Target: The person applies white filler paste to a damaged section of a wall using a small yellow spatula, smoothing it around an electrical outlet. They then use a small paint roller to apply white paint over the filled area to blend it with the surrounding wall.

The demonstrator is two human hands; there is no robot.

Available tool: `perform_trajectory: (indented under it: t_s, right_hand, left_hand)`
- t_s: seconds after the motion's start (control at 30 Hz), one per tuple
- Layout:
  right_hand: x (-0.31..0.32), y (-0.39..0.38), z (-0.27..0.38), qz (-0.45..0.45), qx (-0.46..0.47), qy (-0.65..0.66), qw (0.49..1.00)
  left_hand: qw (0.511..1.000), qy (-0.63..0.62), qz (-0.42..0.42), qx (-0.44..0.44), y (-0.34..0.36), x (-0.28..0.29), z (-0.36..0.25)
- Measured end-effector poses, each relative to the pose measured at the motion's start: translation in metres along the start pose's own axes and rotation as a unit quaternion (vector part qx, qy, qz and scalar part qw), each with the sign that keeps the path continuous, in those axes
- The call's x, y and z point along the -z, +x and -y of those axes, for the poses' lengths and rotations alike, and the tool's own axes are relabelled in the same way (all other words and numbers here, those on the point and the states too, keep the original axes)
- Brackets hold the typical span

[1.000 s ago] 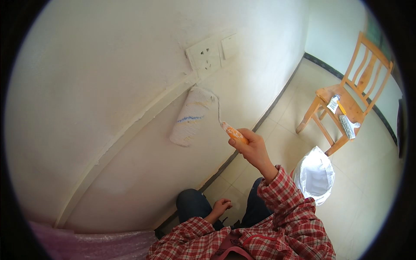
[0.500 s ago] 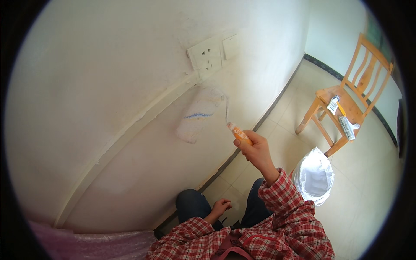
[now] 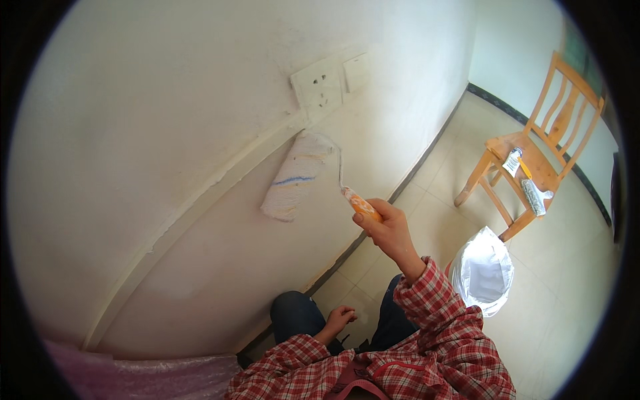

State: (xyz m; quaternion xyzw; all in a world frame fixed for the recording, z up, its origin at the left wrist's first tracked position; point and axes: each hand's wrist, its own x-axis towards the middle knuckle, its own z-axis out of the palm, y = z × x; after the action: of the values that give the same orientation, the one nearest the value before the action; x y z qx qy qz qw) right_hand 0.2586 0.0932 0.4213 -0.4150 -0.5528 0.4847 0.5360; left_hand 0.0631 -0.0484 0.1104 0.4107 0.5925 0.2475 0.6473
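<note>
A paint roller [image 3: 291, 180] with a fluffy white sleeve and a blue stripe is against the wall, just under the ledge of a cable trunking strip [image 3: 193, 200]. Its thin bent wire runs to an orange, paint-specked handle [image 3: 362, 203]. My right hand [image 3: 390, 230] is wrapped round that handle, thumb along it. Low down by my left knee [image 3: 293, 313], my left hand [image 3: 339, 321] rests with its fingers loosely curled and nothing visible in them.
A power socket [image 3: 317, 85] and a switch plate [image 3: 356, 72] sit above the roller. To the right stand a lined bucket [image 3: 485, 273] and a wooden chair [image 3: 547, 157] bearing a brush [image 3: 513, 162] and another roller [image 3: 535, 197]. Pinkish plastic sheeting [image 3: 143, 377] lies lower left.
The roller has shifted slightly left along the wall, its sleeve going from blurred to sharp. My right hand moved a little left with it; my left hand stayed put.
</note>
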Motion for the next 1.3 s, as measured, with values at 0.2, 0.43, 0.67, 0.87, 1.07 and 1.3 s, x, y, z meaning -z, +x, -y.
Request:
perform_trajectory:
  t_s: [0.2, 0.43, 0.67, 0.87, 1.07, 1.3]
  right_hand:
    - [0.002, -0.008, 0.0, -0.013, -0.074, 0.055, 0.996]
    - [-0.004, -0.007, 0.002, 0.022, -0.024, 0.029, 0.999]
    - [-0.009, -0.004, 0.005, 0.006, -0.008, 0.056, 0.998]
    - [-0.008, -0.006, -0.002, -0.025, -0.035, 0.098, 0.994]
    - [-0.001, -0.014, -0.009, -0.024, -0.069, 0.125, 0.989]
    - [-0.011, -0.013, 0.0, 0.024, -0.021, 0.064, 0.997]
  left_hand:
    - [1.0, -0.02, 0.008, -0.007, 0.004, 0.0, 0.005]
    - [1.0, -0.007, 0.003, 0.0, 0.0, -0.001, 0.002]
    - [1.0, 0.01, -0.007, 0.0, -0.004, -0.002, -0.008]
    - [1.0, 0.009, -0.004, -0.001, -0.003, -0.001, -0.005]
    - [1.0, 0.003, -0.002, -0.003, -0.004, -0.004, -0.009]
    - [1.0, 0.011, -0.009, -0.004, -0.003, -0.001, -0.006]
